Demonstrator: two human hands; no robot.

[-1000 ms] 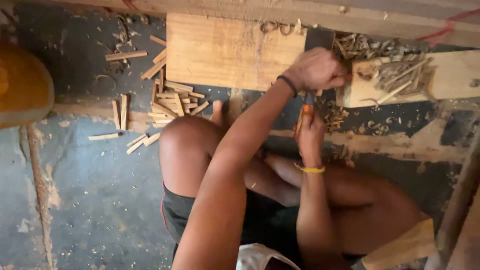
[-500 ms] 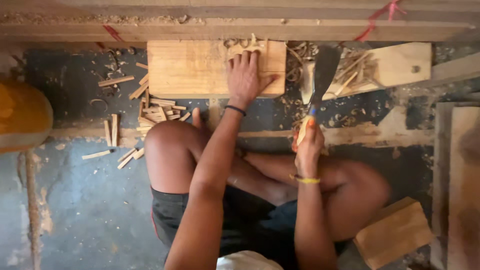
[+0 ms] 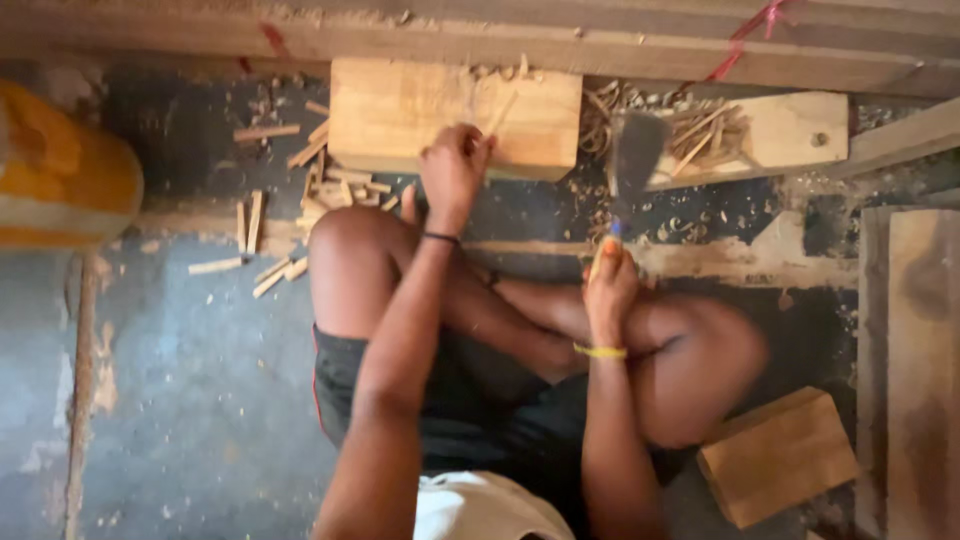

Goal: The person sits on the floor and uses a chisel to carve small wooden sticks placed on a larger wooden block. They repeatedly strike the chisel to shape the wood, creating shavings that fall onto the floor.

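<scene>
At 12 o'clock, a thick wooden block (image 3: 420, 115) sits flat on the dark floor (image 3: 190, 400), tight against a long timber beam (image 3: 450, 35) along the top edge. Left hand (image 3: 455, 170) is over the block's near edge, fingers clenched around a thin wood stick (image 3: 500, 112); the stick stands tilted, its far end resting on the block's top face. Black band on that wrist.

At 1 o'clock, right hand (image 3: 608, 290) is wrapped tight on the handle of a broad-bladed chopper (image 3: 635, 150). Blade is raised, blurred, pointing away from the body, hovering beside the block's right end and over a mess of shavings (image 3: 650, 110). Cannot tell whether the blade touches anything. Yellow band on that wrist.

Person sits cross-legged on the floor, knees at 10 and 3 o'clock, dark shorts.

At 2 o'clock: pale flat board (image 3: 790, 135) with splinters piled on its left half. At 10 o'clock: cut short sticks (image 3: 320, 185) scattered just left of the block, more loose ones (image 3: 250, 225) further out. At 9 o'clock: yellow rounded container (image 3: 60, 175), partly out of frame. At 4 o'clock: second smaller block (image 3: 778, 455) by the right thigh. At 3 o'clock: planks (image 3: 920, 340) lying along the right edge.
</scene>
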